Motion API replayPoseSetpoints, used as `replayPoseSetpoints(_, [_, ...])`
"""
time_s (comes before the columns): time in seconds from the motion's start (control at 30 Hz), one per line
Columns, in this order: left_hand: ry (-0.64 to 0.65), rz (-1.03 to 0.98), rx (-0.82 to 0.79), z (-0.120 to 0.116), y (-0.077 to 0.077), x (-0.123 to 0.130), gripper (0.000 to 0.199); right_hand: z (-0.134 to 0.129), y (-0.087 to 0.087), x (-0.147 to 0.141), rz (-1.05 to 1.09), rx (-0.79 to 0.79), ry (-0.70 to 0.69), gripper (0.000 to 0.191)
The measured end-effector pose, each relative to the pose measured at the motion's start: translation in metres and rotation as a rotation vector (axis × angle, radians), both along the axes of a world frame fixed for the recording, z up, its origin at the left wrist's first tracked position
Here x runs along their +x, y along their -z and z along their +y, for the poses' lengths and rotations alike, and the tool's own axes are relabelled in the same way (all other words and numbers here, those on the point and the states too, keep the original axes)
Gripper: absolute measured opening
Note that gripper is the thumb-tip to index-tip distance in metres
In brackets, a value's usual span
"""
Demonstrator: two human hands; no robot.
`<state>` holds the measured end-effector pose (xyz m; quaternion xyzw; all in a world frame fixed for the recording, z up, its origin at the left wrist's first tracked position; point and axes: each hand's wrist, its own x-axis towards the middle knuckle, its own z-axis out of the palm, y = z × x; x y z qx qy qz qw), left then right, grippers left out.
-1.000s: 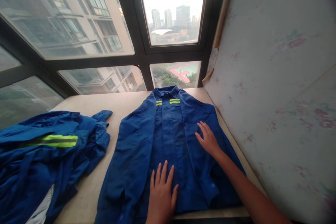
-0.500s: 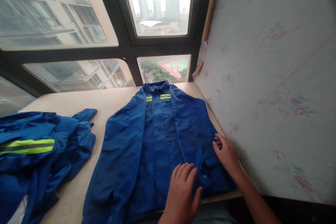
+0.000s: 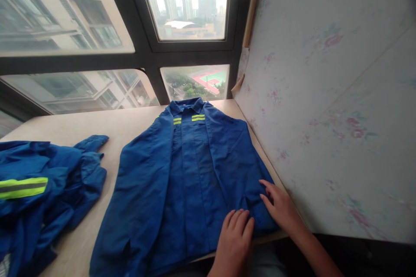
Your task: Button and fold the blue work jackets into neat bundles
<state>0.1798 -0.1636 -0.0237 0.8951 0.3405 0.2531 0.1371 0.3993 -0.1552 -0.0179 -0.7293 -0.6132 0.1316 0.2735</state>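
Observation:
A blue jacket [image 3: 191,169] with yellow-green striped chest patches lies spread on the pale table, its collar toward the window and both sleeves folded over the front. My left hand [image 3: 235,238] is at the lower right hem, back of the hand up, its fingertips over the end of the right-hand sleeve; its fingers are curved, and whether they pinch the cloth is hidden. My right hand [image 3: 281,207] is at the jacket's right edge, thumb and forefinger apart, fingertips at the cloth.
A second blue garment [image 3: 65,181] with a yellow-green band lies crumpled at the left of the table [image 3: 107,123]. A floral-papered wall [image 3: 341,108] rises close on the right. Dark-framed windows [image 3: 146,58] stand behind the table.
My left hand has shifted right and a little down, onto the sleeve end. My right hand has slid down along the jacket's right edge. The view has turned slightly right.

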Motion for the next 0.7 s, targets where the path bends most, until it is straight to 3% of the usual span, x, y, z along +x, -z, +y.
replayPoseSetpoints(0.13, [-0.013, -0.02, -0.062, -0.001, -0.008, 0.002, 0.041, 0.0, -0.007, 0.006, -0.061, 0.052, 0.03, 0.039])
replayPoseSetpoints(0.27, [-0.053, -0.098, -0.006, -0.002, -0.003, 0.009, 0.025, -0.006, -0.014, 0.002, -0.181, 0.1, 0.02, 0.032])
replayPoseSetpoints(0.37, [-0.108, -0.145, 0.013, 0.0, -0.009, 0.011, 0.021, -0.015, -0.02, -0.008, -0.137, 0.078, -0.108, 0.027])
replayPoseSetpoints(0.53, [-0.091, -0.242, 0.049, 0.001, -0.027, 0.015, 0.024, -0.03, -0.021, -0.019, -0.098, -0.111, -0.314, 0.025])
replayPoseSetpoints(0.63, [-0.042, -0.207, 0.037, -0.004, -0.021, 0.019, 0.019, -0.031, -0.021, -0.013, -0.057, -0.15, -0.349, 0.028])
replayPoseSetpoints(0.7, [-0.014, -0.121, 0.01, -0.008, -0.012, 0.021, 0.012, -0.027, -0.019, -0.004, -0.053, -0.095, -0.247, 0.029])
